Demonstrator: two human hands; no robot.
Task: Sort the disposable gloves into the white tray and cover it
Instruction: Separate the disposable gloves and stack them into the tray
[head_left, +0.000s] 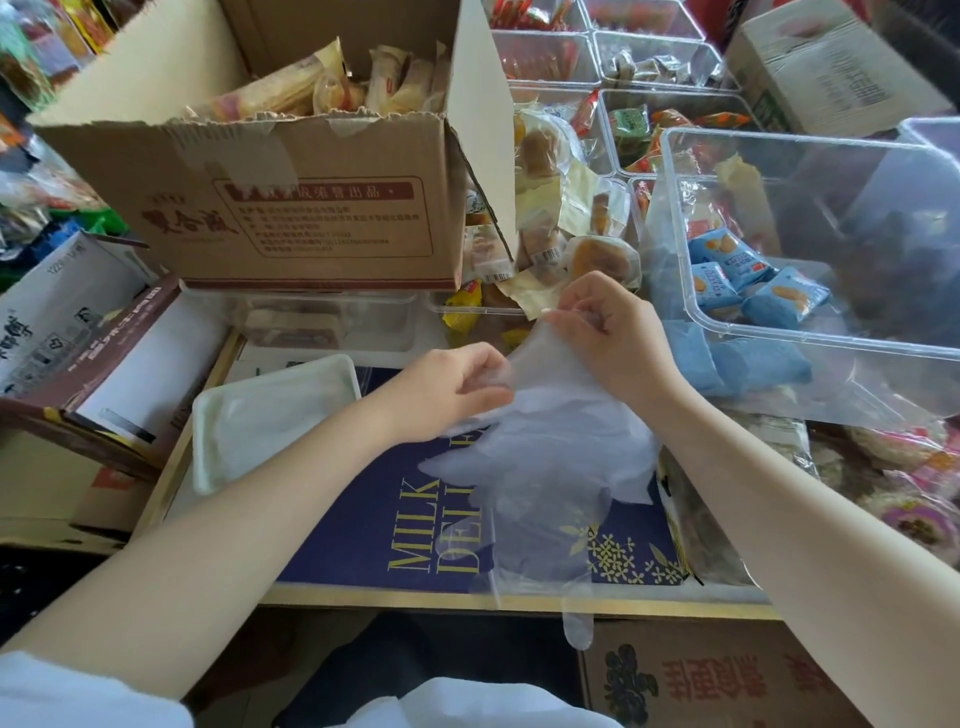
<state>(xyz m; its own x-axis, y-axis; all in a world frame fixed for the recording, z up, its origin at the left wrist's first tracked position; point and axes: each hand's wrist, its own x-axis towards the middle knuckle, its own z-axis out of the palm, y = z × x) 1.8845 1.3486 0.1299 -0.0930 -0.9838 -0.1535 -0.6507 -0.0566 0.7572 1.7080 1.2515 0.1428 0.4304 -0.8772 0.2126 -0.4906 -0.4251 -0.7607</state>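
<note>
A bunch of clear disposable gloves (545, 467) hangs and lies over a dark blue box lid (363, 519); one glove's fingers droop past the front edge. My left hand (457, 387) grips the gloves' cuff end from the left. My right hand (608, 332) pinches the top edge of the same thin plastic from the right. The white tray (208, 410) sits on the lid to the left of my left hand, with some clear plastic inside it. No cover for the tray can be made out.
A big open cardboard box (291, 208) of wrapped snacks stands behind. A clear plastic bin (810, 244) with blue packets lies at the right, over more snack trays. A brown-edged carton (104, 353) crowds the left. Another printed carton (701, 680) sits below the front edge.
</note>
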